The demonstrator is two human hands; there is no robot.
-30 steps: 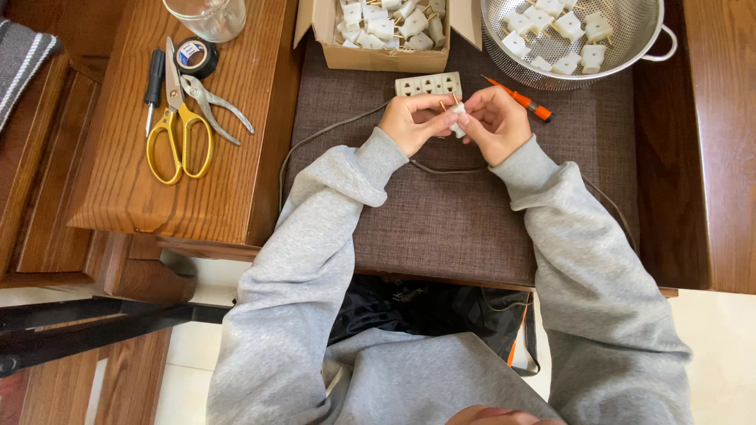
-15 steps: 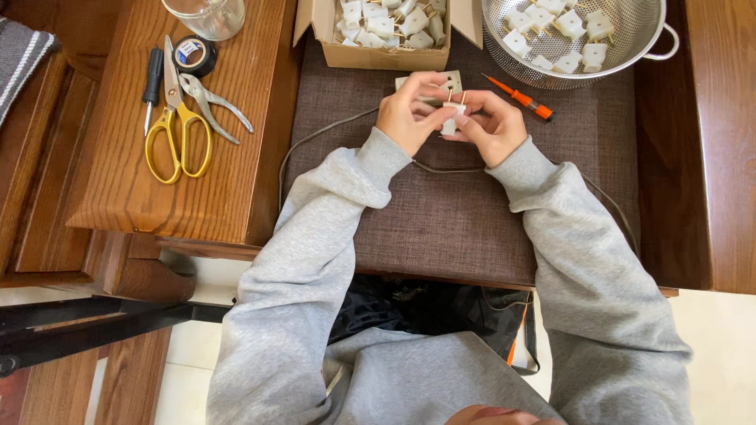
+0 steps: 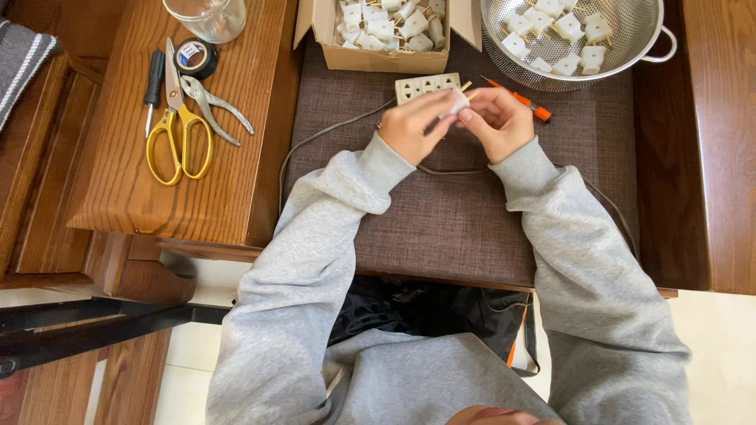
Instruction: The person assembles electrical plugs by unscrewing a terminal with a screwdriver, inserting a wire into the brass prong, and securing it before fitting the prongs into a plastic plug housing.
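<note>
Seen from the head camera: left hand point(image 3: 411, 126) and right hand point(image 3: 498, 120) brought together over the brown woven mat point(image 3: 457, 220), fingers of both clamped on a small white plug point(image 3: 455, 102) held between them, brass prongs pointing up and away. Plug now just in front of the white multi-socket strip point(image 3: 425, 85), touching or nearly so; hard to tell from this angle. Compared with half a second back, hands dropped slightly toward the body, uncovering the strip that was partly hidden, and plug tilted closer to the sockets. Reads as lining the plug up with the strip, not yet seated. Grey cord point(image 3: 331, 132) trailing left from the strip. Behind: cardboard box point(image 3: 315, 24) and metal colander point(image 3: 630, 39), both with more white plugs; orange screwdriver point(image 3: 526, 104) by the right hand. On the wooden worktop point(image 3: 118, 197) to the left: yellow scissors point(image 3: 179, 134), pliers point(image 3: 213, 106), tape roll point(image 3: 194, 57).
</note>
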